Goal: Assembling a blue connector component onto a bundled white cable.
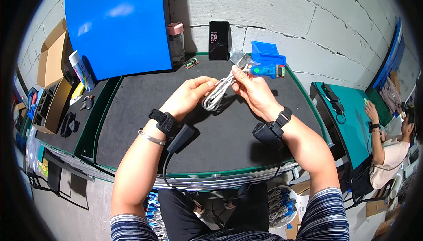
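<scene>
Above the dark table mat (154,122), a bundled light grey cable (213,101) is held between my two hands. My left hand (192,92) is closed, its fingertips pinching the left side of the loops. My right hand (256,93) is closed round the upper end of the bundle, thumb on top. Just beyond that hand, a blue serial connector (263,70) with a green terminal block (282,71) at its end sticks out to the right. A piece of clear plastic (240,57) shows above my right fingers. Straps with small black devices are on both wrists.
A phone (218,42) leans on the wall, beside a small green circuit board (191,63) and a pink-lidded bottle (176,47). Behind the connector stands a blue plastic holder (268,51). Below right, a white bucket (294,216) holds cables. A person (390,153) sits at the right table.
</scene>
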Demonstrator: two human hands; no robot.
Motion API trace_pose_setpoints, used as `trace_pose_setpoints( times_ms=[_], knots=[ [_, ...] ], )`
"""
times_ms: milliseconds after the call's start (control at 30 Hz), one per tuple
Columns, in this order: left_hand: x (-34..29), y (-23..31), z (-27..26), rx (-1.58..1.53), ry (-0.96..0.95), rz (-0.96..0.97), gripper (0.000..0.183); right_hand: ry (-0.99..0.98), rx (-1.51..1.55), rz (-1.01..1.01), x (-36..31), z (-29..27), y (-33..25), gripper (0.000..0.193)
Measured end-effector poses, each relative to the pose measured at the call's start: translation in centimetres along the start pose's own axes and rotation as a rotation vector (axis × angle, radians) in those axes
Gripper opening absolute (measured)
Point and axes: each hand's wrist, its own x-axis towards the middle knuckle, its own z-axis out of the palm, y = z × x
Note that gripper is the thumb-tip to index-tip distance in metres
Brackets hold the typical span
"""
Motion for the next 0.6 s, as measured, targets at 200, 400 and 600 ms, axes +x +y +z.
trace_pose_setpoints(
  times_ms=[200, 400, 600],
  knots=[
    [-0.2, 0.4, 0.4, 0.204, 0.035, 0.106, 0.023, -0.151, -0.009, -0.023, 0.0, 0.5, 0.1, 0.024],
    [-0.7, 1.0, 1.1, 0.328, -0.012, 0.118, 0.017, -0.141, -0.066, 0.001, 0.1, 0.2, 0.2, 0.026],
    [-1.1, 1.6, 1.8, 0.589, 0.105, 0.250, 0.012, -0.189, -0.040, 0.084, 0.1, 0.1, 0.1, 0.024]
  ],
)
